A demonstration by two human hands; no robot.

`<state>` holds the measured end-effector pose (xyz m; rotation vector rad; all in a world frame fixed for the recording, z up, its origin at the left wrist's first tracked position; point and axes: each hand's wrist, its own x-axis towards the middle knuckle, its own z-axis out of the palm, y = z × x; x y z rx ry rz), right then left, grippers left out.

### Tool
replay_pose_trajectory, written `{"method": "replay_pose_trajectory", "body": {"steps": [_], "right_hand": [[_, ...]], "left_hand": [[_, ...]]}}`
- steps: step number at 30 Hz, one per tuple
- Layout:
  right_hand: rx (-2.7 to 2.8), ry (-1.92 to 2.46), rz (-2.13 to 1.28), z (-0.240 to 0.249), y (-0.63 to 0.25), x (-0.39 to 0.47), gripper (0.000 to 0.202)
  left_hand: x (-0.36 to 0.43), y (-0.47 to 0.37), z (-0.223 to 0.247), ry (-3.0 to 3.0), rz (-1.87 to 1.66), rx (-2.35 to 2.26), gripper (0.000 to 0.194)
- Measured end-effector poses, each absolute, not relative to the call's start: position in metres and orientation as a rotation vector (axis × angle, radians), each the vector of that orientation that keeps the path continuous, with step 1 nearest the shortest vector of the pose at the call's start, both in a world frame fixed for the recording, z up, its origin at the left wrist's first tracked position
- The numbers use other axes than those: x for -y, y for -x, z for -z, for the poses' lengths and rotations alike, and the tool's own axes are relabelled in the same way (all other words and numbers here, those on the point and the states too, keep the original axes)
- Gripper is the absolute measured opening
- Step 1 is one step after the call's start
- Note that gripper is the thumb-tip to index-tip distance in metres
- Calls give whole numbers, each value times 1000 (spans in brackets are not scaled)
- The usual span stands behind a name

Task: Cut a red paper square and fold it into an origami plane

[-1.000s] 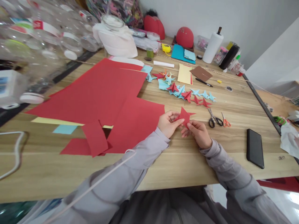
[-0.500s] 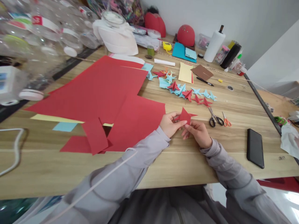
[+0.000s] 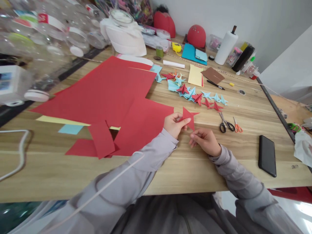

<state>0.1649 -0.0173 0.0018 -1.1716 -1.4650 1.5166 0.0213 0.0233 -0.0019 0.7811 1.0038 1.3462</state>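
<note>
My left hand pinches a folded red paper star between thumb and fingers, its points spreading up and to the right. Just right of it and lower, my right hand is apart from the star, its thumb and fingers drawn together with nothing visible in them. Beneath and left of my left hand lies a large red paper sheet. Beyond the hands, finished folded stars in red and light blue lie in a loose group.
Black-handled scissors and small orange-handled scissors lie right of my hands. A phone rests near the right front. Red paper strips lie at left. Plastic bottles crowd the back left. A black pen lies farther back.
My right hand has let go of the red paper star and moved slightly away. My left hand has shifted left with the star, whose points now show more fully.
</note>
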Motion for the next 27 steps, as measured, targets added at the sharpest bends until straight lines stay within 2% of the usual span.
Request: {"method": "replay_pose_trajectory", "body": {"steps": [20,22,27], "right_hand": [[1536,1215,-1418,3,-156,15,44],[1589,1256,-1270,5,-160,17,41],[1659,1671,-361,6,-210,17,23]], "left_hand": [[-24,-22,8,-968,-1261,-1015,34],[-25,-22,10,-950,-1246,-1015,32],[-25,-24,10,-898,-1244,-964,32]]}}
